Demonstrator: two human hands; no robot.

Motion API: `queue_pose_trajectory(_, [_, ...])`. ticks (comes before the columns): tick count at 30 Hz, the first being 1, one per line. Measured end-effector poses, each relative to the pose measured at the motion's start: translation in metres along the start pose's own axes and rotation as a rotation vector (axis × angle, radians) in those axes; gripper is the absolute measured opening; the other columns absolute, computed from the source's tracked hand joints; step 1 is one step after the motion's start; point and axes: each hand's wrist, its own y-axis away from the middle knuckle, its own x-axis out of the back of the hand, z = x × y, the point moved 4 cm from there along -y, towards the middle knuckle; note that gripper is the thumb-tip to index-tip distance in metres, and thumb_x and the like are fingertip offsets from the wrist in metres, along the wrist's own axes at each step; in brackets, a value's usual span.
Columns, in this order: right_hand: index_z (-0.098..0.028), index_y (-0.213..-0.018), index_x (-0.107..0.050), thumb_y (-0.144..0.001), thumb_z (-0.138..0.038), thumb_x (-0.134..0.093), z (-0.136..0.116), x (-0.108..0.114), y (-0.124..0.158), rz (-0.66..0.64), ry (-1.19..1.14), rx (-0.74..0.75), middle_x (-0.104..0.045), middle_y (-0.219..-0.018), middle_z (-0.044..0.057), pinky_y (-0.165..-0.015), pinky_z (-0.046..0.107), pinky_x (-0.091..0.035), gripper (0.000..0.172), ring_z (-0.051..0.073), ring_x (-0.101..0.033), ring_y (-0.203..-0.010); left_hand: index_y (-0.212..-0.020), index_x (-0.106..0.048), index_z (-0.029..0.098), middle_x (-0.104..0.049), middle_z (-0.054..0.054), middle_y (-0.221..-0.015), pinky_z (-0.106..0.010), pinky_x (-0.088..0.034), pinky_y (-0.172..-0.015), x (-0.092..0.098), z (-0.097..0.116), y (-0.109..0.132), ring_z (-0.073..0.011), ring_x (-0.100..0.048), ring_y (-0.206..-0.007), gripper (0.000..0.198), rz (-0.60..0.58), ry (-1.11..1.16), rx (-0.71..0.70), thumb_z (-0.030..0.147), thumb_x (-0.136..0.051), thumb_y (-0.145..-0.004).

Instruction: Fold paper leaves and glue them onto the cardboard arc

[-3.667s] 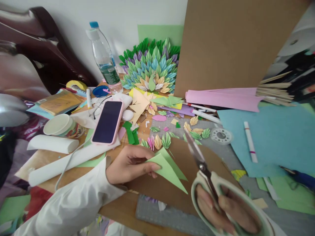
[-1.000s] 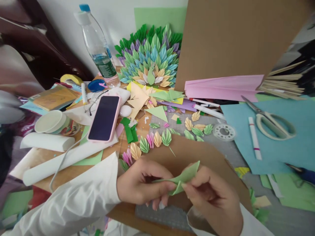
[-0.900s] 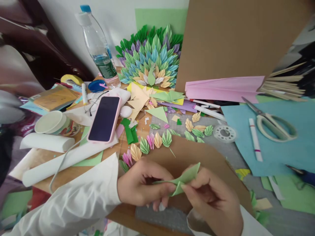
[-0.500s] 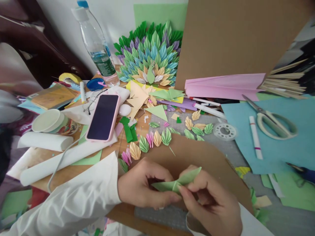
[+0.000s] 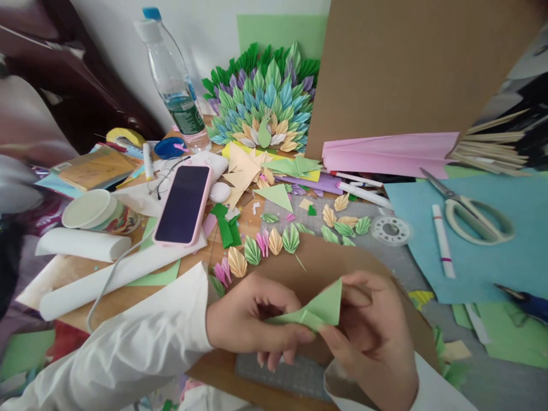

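A folded piece of light green paper is held between my two hands, above the brown cardboard. My left hand pinches its left end between thumb and fingers. On the right side, my right hand grips it with the thumb at the lower edge and the fingers behind the upper corner. Just beyond my hands, pleated paper leaves in green, pink and peach line the cardboard's edge. One green leaf there has a thin stem.
Behind stands a paper peacock beside an upright cardboard sheet. To the left are a phone, a bottle, a paper cup and a white roll. Scissors, a marker and a tape roll lie right.
The green paper has opened out on its right side, now showing a broad triangular flap. My right hand's fingers have moved up to the flap's corner, while my left hand keeps its pinch.
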Motion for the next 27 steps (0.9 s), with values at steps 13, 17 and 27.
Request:
queue_pose_trajectory(13, [-0.02,-0.06,-0.057,-0.093,-0.038,-0.051,-0.005,0.0,0.001,-0.254,0.367,-0.017,-0.047,-0.049,-0.002,-0.044,0.024,-0.037,0.038,0.012,-0.044,-0.045,-0.07,-0.062,0.01,-0.06,0.0,-0.055,-0.012,-0.041,-0.034,0.0,-0.004,0.001,-0.0049,-0.052,-0.039,0.038,-0.022,0.008,0.037,0.046,-0.073,-0.076])
queue_pose_trajectory(17, [-0.021,-0.057,-0.063,-0.088,-0.036,-0.058,-0.011,0.004,0.011,-0.13,0.517,0.039,-0.054,-0.051,0.001,-0.049,0.027,-0.043,0.034,0.015,-0.051,-0.048,-0.068,-0.063,0.01,-0.056,0.002,-0.05,-0.01,-0.04,-0.033,-0.003,-0.006,0.001,-0.0035,-0.049,-0.035,0.048,-0.139,-0.054,0.186,0.057,-0.071,-0.072])
queue_pose_trajectory(27, [-0.022,-0.078,-0.074,-0.087,-0.031,-0.064,0.0,0.008,0.018,-0.187,0.387,-0.001,-0.063,-0.062,0.003,-0.048,0.025,-0.048,0.016,0.019,-0.061,-0.059,-0.065,-0.059,0.011,-0.052,0.002,-0.046,-0.009,-0.04,-0.031,-0.006,-0.008,0.004,-0.0037,-0.046,-0.033,0.053,-0.215,-0.076,0.178,0.063,-0.065,-0.075])
